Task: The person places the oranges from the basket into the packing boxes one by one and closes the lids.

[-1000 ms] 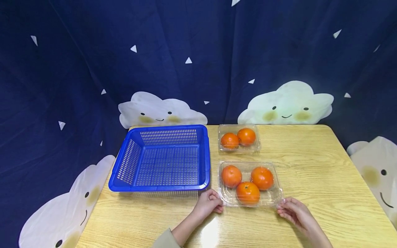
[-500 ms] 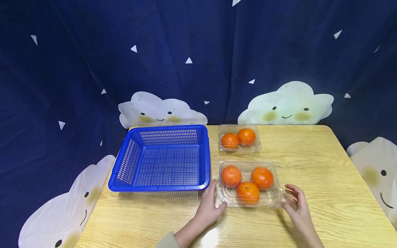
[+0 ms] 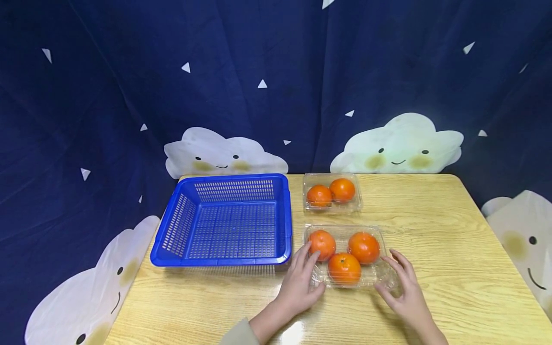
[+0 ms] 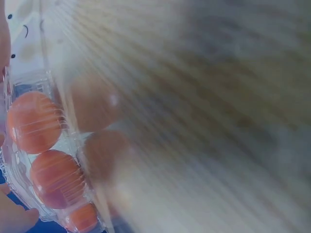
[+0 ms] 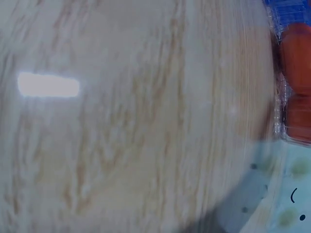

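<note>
A clear plastic clamshell box (image 3: 368,282) with three oranges (image 3: 344,268) lies on the table in front of the person. My left hand (image 3: 297,285) is spread over its left front corner, fingertips overlapping the left orange (image 3: 321,245) and thumb near the front edge. At the right front corner is my right hand (image 3: 403,290), fingers and thumb apart and loosely bent beside the box. The left wrist view shows the box's ridged side with oranges (image 4: 57,178) and part of the left thumb (image 4: 19,218). In the right wrist view, only the box's edge and oranges (image 5: 297,58) show.
A blue perforated basket (image 3: 224,262) stands to the left of the box. Behind the box, near the far table edge, is a smaller clear box (image 3: 355,206) holding two oranges (image 3: 342,190). A dark blue curtain (image 3: 276,96) with cloud prints hangs behind the wooden table (image 3: 453,230).
Both hands have let go of the front corners and spread their fingers. The left hand has moved right over the box, and the right hand slightly left. The box stays in place.
</note>
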Available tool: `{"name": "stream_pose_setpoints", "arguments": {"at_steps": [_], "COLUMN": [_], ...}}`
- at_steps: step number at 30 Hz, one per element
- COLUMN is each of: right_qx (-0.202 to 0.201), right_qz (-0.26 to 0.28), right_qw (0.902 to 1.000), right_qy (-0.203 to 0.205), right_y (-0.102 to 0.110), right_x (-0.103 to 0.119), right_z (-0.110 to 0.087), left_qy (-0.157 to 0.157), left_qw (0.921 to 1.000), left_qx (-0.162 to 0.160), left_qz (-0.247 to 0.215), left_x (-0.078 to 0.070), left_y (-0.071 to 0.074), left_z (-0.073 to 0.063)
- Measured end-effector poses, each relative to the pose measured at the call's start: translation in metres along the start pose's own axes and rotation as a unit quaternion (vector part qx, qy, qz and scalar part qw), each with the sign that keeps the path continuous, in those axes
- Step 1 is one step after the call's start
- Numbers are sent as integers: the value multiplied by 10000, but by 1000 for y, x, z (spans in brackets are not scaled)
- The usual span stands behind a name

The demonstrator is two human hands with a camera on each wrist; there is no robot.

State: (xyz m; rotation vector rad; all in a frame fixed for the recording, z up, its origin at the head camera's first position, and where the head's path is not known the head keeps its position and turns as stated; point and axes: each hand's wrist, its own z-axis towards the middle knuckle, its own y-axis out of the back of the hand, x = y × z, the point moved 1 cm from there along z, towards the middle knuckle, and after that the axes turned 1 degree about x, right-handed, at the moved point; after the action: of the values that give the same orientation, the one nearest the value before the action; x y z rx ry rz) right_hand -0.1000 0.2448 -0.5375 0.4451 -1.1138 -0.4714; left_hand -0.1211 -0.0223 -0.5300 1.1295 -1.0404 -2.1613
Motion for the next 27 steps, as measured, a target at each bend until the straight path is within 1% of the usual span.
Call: {"name": "stream_pose_setpoints", "arguments": {"at_steps": [2,4,8,12,14,19,27], "right_qx": [11,8,13,9,12,82,32], "right_qz": [-145,-272,-407,-536,-608,-648,-570], "right_qw": [9998,9992,9974,9957,9949,9951,9956], "right_qy": [149,289,588,762,804,742,738], "right_y": [-2,-4,-7,-8,-8,-7,-8], "right_x": [1,2,1,1,0,0,-4], "right_z": [1,2,2,2,3,3,7], "left_qy": [-113,-155,-117,-109,-132,-168,-123], "left_qw": [9997,9991,9979,9972,9972,9973,9975], "left_qx": [19,96,252,264,223,165,212], "left_qz": [222,384,576,690,706,689,656], "left_x": [-1,-3,-5,-6,-6,-6,-5], "left_y": [0,1,1,0,0,-1,-2], "left_z": [2,3,3,3,2,2,7]}}
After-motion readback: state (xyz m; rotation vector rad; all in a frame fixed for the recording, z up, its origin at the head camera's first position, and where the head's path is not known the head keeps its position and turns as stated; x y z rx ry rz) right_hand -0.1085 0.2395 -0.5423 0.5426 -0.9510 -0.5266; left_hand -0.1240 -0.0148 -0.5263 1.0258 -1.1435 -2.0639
